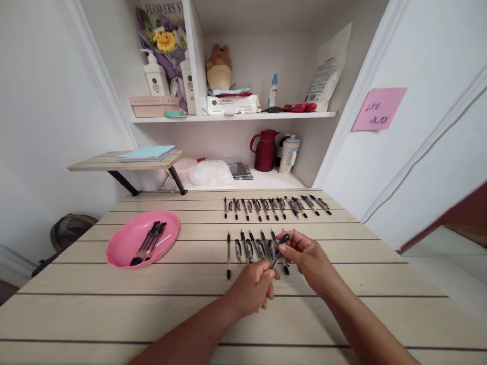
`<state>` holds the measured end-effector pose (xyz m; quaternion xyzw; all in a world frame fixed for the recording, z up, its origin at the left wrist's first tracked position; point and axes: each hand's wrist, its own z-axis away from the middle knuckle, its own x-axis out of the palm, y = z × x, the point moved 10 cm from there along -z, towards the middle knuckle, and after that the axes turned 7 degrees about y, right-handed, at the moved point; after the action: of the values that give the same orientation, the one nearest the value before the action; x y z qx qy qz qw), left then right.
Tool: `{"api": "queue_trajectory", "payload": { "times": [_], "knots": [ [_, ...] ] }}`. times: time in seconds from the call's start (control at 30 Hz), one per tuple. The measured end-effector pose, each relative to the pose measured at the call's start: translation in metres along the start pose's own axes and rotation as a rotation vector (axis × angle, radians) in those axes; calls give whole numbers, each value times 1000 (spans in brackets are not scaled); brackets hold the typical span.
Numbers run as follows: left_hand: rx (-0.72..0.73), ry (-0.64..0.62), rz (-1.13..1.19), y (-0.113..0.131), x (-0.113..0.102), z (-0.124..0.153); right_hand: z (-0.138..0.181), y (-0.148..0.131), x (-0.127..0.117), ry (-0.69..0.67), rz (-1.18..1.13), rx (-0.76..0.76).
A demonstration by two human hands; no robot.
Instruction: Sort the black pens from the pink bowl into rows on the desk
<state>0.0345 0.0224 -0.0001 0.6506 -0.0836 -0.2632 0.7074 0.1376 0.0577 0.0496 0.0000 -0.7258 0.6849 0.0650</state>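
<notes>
My left hand [255, 285] is closed around the barrel of a black pen [274, 260], held at a slant above the table. At the pen's upper, dark end, the thumb and fingers of my right hand [306, 252] pinch it; whether that end is a separate cap I cannot tell. Beneath and beside my hands runs a near row of uncapped pens [229, 256] with loose caps [238, 250] between them. My hands hide part of this row. Farther back, a second row of pens and caps [260, 209] lies across the table.
On the left of the slatted table [152, 314] sits a pink tray [114, 248] with several pens and a white stick. Behind it stands a small raised shelf [95, 161] bearing blue paper. A red jug [265, 152] and a cup [289, 154] occupy the cabinet.
</notes>
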Motion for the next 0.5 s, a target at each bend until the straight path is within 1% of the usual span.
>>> {"api": "queue_trajectory", "payload": {
  "times": [0.07,0.27,0.33,0.43,0.5],
  "knots": [
    [7,14,-1,1,-1,0,1,4,3,4,13,-12],
    [72,93,-36,9,-11,1,4,9,0,59,22,-33],
    [63,96,-36,8,-12,1,4,10,1,65,15,-27],
    [36,71,-17,5,-9,-1,5,11,4,38,5,7],
    [29,88,-2,7,-13,-3,5,10,2,32,0,28]
  ]
}}
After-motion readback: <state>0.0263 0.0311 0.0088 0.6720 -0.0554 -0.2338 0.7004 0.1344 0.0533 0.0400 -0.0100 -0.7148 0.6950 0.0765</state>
